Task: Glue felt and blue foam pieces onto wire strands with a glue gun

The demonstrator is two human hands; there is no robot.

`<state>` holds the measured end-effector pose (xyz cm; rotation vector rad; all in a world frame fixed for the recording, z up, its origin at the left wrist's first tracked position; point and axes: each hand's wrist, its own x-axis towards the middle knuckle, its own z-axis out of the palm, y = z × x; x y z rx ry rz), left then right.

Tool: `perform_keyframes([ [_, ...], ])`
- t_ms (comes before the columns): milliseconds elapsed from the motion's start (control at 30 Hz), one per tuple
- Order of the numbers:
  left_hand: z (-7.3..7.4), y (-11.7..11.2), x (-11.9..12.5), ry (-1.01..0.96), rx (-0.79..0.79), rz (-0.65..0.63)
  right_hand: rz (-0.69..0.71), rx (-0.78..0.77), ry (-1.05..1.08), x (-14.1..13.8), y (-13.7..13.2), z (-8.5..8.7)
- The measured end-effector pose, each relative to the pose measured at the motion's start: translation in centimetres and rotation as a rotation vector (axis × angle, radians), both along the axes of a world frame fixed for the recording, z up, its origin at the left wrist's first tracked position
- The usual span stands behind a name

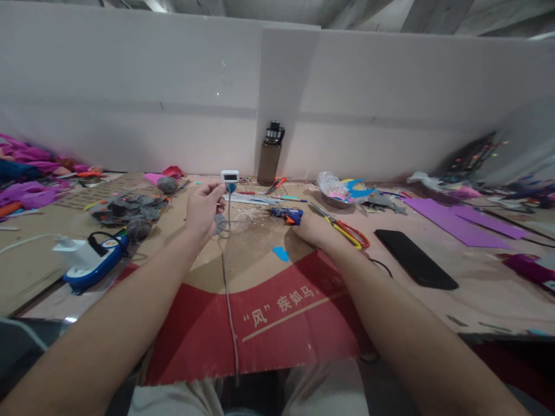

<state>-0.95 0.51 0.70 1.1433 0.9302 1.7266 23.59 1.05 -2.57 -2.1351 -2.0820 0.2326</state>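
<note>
Yarn (234,332), a thin grey strand, is pinched between thumb and finger of the left hand (202,209) and hangs down across the red-and-tan cardboard (186,346). The right hand (311,226) is at the rear of a blue glue gun (287,215) with an orange trigger, its nozzle toward the left; I cannot tell whether that grip is closed around the handle. Below the gun lies 1 bright blue scrap (281,253). Just beyond the left fingertips stands a small white display device (229,177). Right of the right hand are scissors (333,222) with 1 red and 1 yellow handle, then a black smartphone (414,259) and 2 purple sheets (448,222). On the tabletop's (420,306) left side sits a blue power strip (97,268) holding a white charger (78,253). Farther back, a dark-capped bottle (269,160) stands upright against the white partition (195,69).
</note>
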Motion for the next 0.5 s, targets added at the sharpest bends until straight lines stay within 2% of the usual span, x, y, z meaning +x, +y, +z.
perform_keyframes([
  [167, -0.3, -0.3, 0.3, -0.065, -0.101, -0.097, -0.118, 0.065, 0.106, -0.6, 0.6, -1.2],
  [367, -0.3, -0.5, 0.3, -0.084, -0.180, -0.135, -0.129, 0.112, 0.283, -0.2, 1.5, -1.5],
  [500, -0.6, -0.3, 0.1, -0.065, -0.161, -0.111, -0.082, 0.339, 0.550, -1.2, 0.9, -1.2],
])
